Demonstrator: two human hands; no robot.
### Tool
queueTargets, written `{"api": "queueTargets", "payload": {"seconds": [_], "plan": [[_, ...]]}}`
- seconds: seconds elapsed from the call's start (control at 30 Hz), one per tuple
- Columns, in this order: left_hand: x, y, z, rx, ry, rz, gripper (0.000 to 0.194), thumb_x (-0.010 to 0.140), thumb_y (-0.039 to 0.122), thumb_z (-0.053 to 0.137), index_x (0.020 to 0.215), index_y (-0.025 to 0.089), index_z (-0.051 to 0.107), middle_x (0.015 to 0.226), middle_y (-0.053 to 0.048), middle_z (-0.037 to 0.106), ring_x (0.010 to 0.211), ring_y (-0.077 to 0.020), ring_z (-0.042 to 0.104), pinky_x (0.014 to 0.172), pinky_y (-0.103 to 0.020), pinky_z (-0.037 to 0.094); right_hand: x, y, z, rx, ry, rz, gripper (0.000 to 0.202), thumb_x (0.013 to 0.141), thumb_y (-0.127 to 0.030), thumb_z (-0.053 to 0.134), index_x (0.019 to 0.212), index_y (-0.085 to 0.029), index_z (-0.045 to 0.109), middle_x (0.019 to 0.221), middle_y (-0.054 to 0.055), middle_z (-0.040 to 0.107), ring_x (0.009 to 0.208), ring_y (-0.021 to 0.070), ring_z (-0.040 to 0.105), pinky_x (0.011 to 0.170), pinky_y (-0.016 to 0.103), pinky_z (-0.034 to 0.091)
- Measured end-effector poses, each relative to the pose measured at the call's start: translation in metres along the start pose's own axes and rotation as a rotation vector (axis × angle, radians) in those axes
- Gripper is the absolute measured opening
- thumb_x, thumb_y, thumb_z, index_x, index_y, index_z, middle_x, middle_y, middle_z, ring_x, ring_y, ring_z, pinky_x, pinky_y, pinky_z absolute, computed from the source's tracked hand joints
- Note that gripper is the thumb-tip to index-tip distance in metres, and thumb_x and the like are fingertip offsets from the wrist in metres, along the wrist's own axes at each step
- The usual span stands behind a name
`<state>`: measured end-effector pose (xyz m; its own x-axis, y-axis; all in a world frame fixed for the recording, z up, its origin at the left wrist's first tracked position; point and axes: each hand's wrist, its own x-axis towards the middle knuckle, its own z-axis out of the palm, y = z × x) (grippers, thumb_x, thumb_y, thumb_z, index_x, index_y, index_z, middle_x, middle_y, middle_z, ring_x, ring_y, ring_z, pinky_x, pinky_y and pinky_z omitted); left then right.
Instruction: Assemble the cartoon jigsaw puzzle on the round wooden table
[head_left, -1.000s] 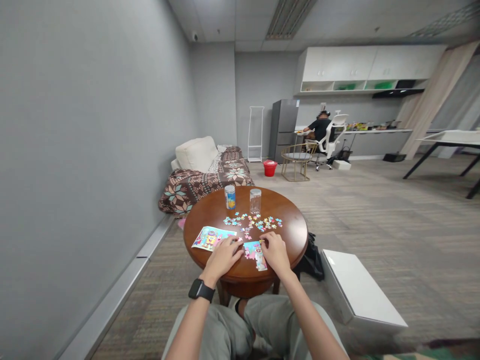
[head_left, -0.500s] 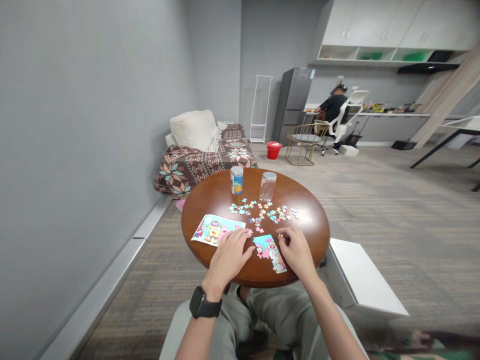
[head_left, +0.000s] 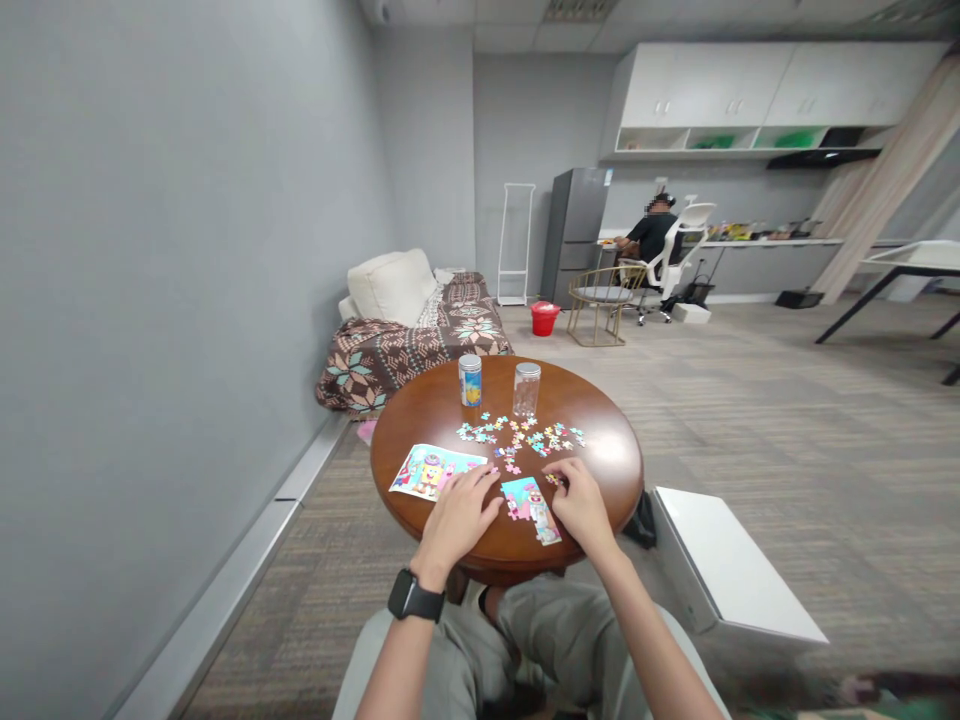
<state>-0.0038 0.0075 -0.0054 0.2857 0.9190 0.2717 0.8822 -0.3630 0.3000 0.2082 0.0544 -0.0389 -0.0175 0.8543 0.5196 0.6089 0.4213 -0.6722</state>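
My left hand (head_left: 461,508) lies palm down with fingers spread, its fingertips over the right end of a printed cartoon picture (head_left: 431,473). A partly joined jigsaw puzzle (head_left: 530,505) lies on the table between my two hands. Just right of it, my right hand (head_left: 583,503) is closed, thumb and fingers pinching a small yellowish puzzle piece (head_left: 553,479), partly hidden by the fingers. Loose puzzle pieces (head_left: 551,439) are scattered past my hands, in front of a clear jar (head_left: 526,392) with a metal lid and a printed tin-like jar (head_left: 470,383).
The round wooden table (head_left: 409,415) stands before my knees. A covered sofa (head_left: 412,345) is beyond it on the left, a white box (head_left: 739,560) on the floor at right. Further back are a red bucket (head_left: 544,320), a wire chair (head_left: 604,300) and a seated person (head_left: 654,237).
The view has tilted upward, so the whole scene sits lower and slightly left. My right hand keeps its pinch beside the joined puzzle; my left hand rests in the same place.
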Motion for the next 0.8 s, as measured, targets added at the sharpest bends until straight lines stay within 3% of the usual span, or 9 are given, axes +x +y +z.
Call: {"api": "queueTargets", "payload": {"seconds": [0.23,0.37,0.5,0.67,0.8], "plan": [[0.0006,0.0025,-0.0041,0.029,-0.046,-0.020,0.034,0.097,0.032,0.044,0.127,0.024,0.058,0.141,-0.007,0.055,0.131,-0.0234,0.049,0.113,-0.044,0.034,0.0018,0.0011,0.0059,0.066,-0.017,-0.015,0.032,0.073,-0.002,0.038,0.081,-0.020,0.063,0.087,0.006,0.061,0.080,0.0191,0.062,0.079,0.033,0.051],[0.0011,0.0015,-0.0042,0.043,-0.022,-0.067,0.038,0.095,0.034,0.047,0.130,0.024,0.055,0.145,-0.010,0.048,0.130,-0.0268,0.050,0.109,-0.044,0.038,0.0024,0.0013,0.0092,0.087,0.046,0.005,0.028,0.072,-0.002,0.041,0.075,-0.021,0.063,0.087,0.006,0.061,0.081,0.0198,0.062,0.079,0.032,0.051],[0.0025,-0.0022,-0.0017,0.010,-0.002,-0.051,0.036,0.094,0.033,0.046,0.126,0.020,0.056,0.135,-0.010,0.058,0.126,-0.0241,0.053,0.109,-0.039,0.038,0.0030,-0.0005,0.0102,0.082,0.058,0.040,0.028,0.067,0.000,0.043,0.072,-0.020,0.062,0.085,0.006,0.061,0.079,0.0197,0.062,0.079,0.032,0.051],[0.0042,-0.0064,0.0018,0.026,-0.017,-0.026,0.036,0.095,0.034,0.045,0.126,0.021,0.058,0.140,-0.009,0.055,0.130,-0.0242,0.049,0.112,-0.041,0.035,0.0039,-0.0033,0.0062,0.145,-0.010,0.028,0.029,0.064,0.000,0.043,0.074,-0.020,0.062,0.081,0.004,0.063,0.078,0.0189,0.062,0.078,0.030,0.050],[0.0031,-0.0045,0.0016,0.024,0.003,-0.038,0.042,0.094,0.034,0.047,0.133,0.019,0.052,0.140,-0.010,0.056,0.130,-0.0239,0.050,0.112,-0.041,0.035,0.0024,-0.0052,0.0027,0.137,0.018,0.001,0.023,0.070,-0.005,0.044,0.073,-0.021,0.061,0.085,0.005,0.063,0.082,0.0203,0.062,0.081,0.034,0.051]]}}
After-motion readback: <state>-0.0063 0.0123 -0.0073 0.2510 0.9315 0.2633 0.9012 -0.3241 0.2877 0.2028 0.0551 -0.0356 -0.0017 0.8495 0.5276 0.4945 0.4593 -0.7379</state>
